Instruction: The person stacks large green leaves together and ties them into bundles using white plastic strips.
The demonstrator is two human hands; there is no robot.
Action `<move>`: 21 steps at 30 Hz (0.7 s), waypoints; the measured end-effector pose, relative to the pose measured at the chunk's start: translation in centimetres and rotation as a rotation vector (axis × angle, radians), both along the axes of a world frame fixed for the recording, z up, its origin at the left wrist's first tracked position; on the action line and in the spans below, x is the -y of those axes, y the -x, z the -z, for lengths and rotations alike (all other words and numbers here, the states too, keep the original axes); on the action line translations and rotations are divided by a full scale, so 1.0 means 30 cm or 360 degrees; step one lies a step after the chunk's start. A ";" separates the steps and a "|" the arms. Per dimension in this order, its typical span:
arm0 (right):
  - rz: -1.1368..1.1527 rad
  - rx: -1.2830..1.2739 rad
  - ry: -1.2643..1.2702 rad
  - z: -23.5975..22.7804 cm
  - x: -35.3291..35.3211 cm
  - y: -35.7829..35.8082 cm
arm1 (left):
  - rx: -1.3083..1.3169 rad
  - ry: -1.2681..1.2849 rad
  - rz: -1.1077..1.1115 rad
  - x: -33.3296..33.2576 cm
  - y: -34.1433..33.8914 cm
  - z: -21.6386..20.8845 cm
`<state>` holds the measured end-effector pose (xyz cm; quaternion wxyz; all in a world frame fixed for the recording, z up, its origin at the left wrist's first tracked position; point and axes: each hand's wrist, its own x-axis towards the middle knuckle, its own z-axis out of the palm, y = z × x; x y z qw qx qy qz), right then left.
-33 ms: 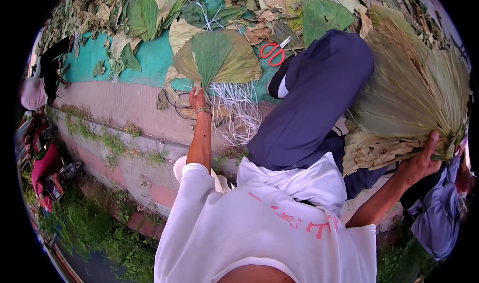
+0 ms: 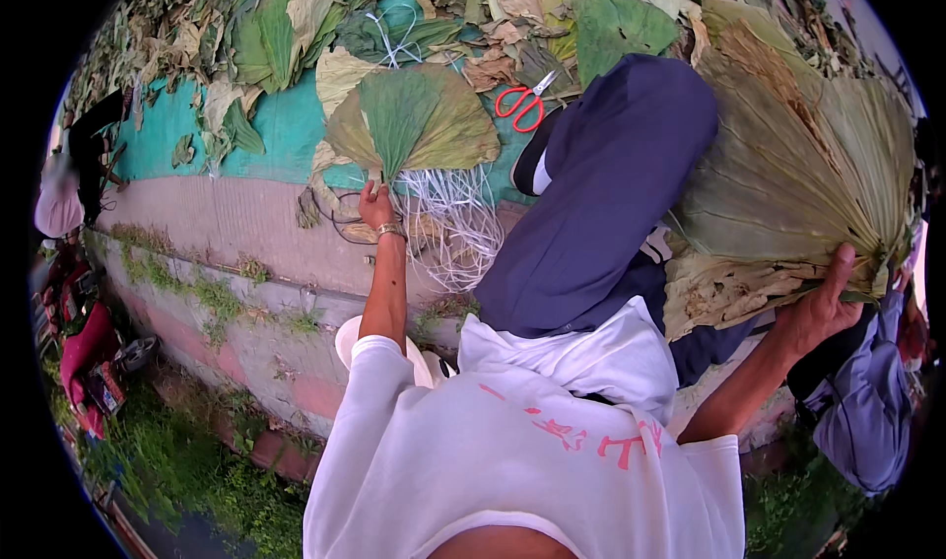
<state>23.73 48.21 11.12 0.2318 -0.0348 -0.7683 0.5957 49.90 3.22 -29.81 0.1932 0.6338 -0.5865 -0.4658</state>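
Observation:
My left hand reaches forward, its fingers closed on the narrow stem end of a fan-shaped dried lotus leaf, green in the middle and brownish at the sides. At the right, my right hand grips a much larger folded lotus leaf near its gathered base, with the thumb lying over the front. This leaf is olive-brown, with a torn pale lower edge. Red-handled scissors lie between the smaller leaf and my bent knee. A tangle of white plastic strands spreads just right of my left hand.
Heaped dried leaves cover the far side of a green sheet. A tied white strand lies among them. A low kerb with weeds runs at the left. A parked red vehicle and a person in pink are beyond.
The scene sits slightly farther left and the larger leaf slightly higher in the view. Both hands keep hold of their leaves.

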 end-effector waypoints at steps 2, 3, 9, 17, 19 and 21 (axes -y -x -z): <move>-0.0045 -0.0001 -0.0045 0.032 0.010 -0.035 | -0.0428 -0.0161 0.0098 -0.143 0.113 -0.180; -0.0062 0.0006 -0.0012 0.022 0.042 -0.048 | -0.0589 -0.0159 0.0206 -0.193 0.182 -0.311; -0.0109 0.0007 0.0066 0.006 0.100 -0.108 | -0.1540 -0.0087 0.1307 -0.656 0.534 -1.108; -0.0377 0.0134 0.0066 0.017 0.024 -0.161 | -0.1579 -0.0011 0.2059 -1.043 0.648 -1.268; -0.0412 0.0138 0.0166 0.026 -0.002 -0.175 | -0.1638 -0.0214 0.1961 -1.081 0.647 -1.251; -0.0440 0.0151 0.0233 0.034 -0.020 -0.181 | -0.1628 -0.0237 0.1861 -1.113 0.647 -1.248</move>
